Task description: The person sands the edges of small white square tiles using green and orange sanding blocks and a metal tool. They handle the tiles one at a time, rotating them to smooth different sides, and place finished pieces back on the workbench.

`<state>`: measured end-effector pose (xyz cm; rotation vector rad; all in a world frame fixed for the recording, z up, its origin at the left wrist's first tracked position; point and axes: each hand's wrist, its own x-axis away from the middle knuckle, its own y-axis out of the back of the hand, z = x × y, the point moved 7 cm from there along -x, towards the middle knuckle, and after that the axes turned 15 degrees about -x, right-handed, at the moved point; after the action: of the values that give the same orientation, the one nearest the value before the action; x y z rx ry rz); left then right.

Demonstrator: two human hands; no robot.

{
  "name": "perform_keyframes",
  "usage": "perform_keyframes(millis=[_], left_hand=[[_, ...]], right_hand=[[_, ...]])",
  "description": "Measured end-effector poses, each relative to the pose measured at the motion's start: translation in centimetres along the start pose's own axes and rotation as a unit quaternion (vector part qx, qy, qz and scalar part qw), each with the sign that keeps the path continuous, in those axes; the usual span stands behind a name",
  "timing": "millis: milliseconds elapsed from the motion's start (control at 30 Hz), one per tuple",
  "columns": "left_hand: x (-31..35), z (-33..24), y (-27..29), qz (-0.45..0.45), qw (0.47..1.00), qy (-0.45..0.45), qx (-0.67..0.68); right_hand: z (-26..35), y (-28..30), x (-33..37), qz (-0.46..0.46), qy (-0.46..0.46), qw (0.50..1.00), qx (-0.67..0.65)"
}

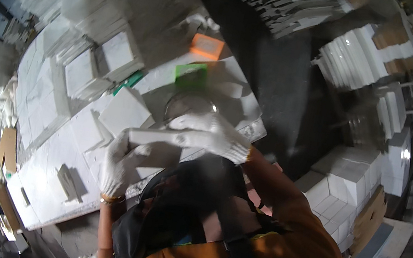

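Note:
Both of my hands wear white knitted gloves and are at the near edge of the table. Between them is a narrow white flat piece (154,137), seen nearly edge-on. My left hand (117,164) is closed around its left end. My right hand (216,135) grips the other end, fingers partly hidden and slightly blurred. Just beyond my right hand sits a round, clear-rimmed dish (168,107). A bright green block or pad (191,74) lies farther off, with an orange one (207,46) behind it. A white box (125,112) stands beyond my left hand.
Stacks of white boxes (93,1) cover the left and far parts of the white table (39,199). A small folded white piece (67,182) stands near its front edge. More white boxes (345,170) and stacked white sheets (349,57) are on the right, across a dark floor (287,93).

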<state>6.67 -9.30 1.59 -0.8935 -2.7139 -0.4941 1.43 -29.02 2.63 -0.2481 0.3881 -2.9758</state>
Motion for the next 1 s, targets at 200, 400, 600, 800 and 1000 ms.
perform_keyframes(millis=[200, 400, 600, 800, 1000], left_hand=[[0.1, 2.1, -2.3, -0.013, 0.998, 0.049, 0.029], [0.3, 3.6, -3.1, -0.006, 0.998, 0.055, 0.026], [-0.2, 4.4, -3.8, 0.012, 0.996, 0.055, 0.067], [-0.6, 4.3, -3.8, 0.024, 0.996, 0.066, 0.051], [-1.6, 8.0, -4.7, 0.018, 0.992, 0.077, 0.101]], right_hand=[[-0.8, 6.7, 2.8, -0.197, 0.068, 0.954, 0.215], [-2.6, 7.2, 4.4, -0.229, -0.004, 0.840, 0.493], [-7.0, 7.6, 3.7, -0.203, -0.061, 0.810, 0.547], [-8.8, 8.4, 3.1, -0.181, -0.018, 0.881, 0.437], [-6.0, 8.7, 2.8, -0.172, 0.019, 0.946, 0.274]])
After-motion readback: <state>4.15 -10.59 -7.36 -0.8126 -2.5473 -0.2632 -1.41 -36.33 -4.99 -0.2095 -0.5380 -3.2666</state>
